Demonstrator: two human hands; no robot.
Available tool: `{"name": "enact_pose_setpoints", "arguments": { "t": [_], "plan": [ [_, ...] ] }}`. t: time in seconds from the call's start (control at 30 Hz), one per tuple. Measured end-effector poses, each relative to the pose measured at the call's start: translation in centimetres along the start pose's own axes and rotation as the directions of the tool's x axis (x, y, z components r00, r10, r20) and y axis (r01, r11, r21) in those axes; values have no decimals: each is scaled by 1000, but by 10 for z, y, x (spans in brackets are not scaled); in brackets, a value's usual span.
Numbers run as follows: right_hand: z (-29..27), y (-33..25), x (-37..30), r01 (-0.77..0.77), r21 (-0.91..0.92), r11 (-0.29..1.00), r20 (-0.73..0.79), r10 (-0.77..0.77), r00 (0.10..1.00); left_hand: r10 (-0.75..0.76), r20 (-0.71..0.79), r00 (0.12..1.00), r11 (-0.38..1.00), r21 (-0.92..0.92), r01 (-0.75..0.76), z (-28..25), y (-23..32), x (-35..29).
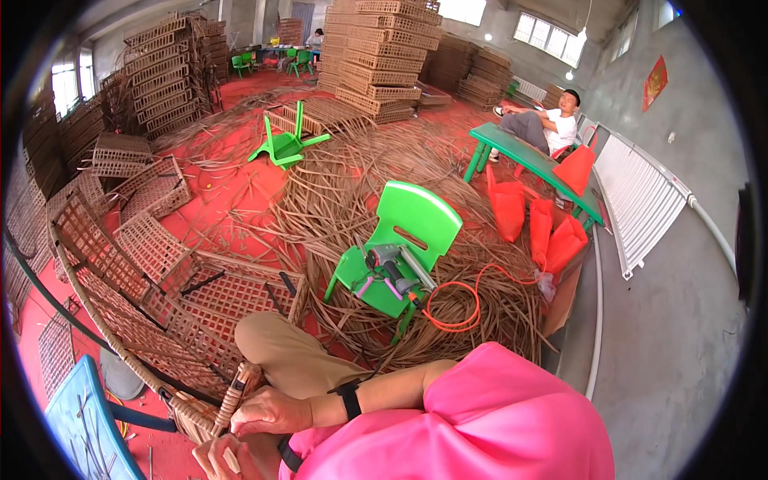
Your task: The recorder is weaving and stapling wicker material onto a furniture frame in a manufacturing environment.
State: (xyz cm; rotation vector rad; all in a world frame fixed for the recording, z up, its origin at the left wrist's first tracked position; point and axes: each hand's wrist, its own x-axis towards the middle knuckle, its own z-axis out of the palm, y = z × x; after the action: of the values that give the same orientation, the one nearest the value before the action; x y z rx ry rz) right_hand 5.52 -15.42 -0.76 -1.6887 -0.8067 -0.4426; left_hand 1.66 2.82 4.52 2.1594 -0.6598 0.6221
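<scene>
A large brown woven basket [128, 296] leans at my left side, with its lattice wall and thick wrapped rim toward me. At its near corner, a strip-wrapped piece of the rim [232, 398] runs down to my hands. My right hand [274, 411], with a black band on the wrist, is closed against the lower end of this wrapped piece. Just below it, my left hand [224, 458] is closed with fingers bent at the same corner. My fingers hide whatever small piece lies between them.
A green chair [420, 220] ahead carries a power tool [388, 260] with an orange hose [456, 324]. Loose brown strips [320, 192] cover the red floor. A blue stool [88, 424] stands at left. Tall basket stacks [380, 56] rise behind. Another person [552, 128] sits by a green table [528, 160].
</scene>
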Motion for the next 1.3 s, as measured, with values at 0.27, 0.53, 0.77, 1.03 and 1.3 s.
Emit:
{"name": "enact_pose_setpoints", "arguments": {
  "t": [0.27,0.53,0.77,1.03,1.3],
  "plan": [
    [-4,-13,37,-37,49,998,-192,46,980,393,91,915,814,428,-392,-9,-21,55],
    [-2,-16,99,40,69,997,-247,-21,969,487,290,823,778,283,-560,-39,-56,141],
    [-15,-36,152,62,205,977,-370,19,929,399,224,889,912,8,-411,-46,-50,203],
    [-28,-72,155,192,85,978,-390,-144,909,58,275,960,965,-263,17,-64,-8,191],
    [-31,-66,164,36,149,988,-405,28,914,100,287,953,864,-499,60,-45,-27,205]
  ]
}}
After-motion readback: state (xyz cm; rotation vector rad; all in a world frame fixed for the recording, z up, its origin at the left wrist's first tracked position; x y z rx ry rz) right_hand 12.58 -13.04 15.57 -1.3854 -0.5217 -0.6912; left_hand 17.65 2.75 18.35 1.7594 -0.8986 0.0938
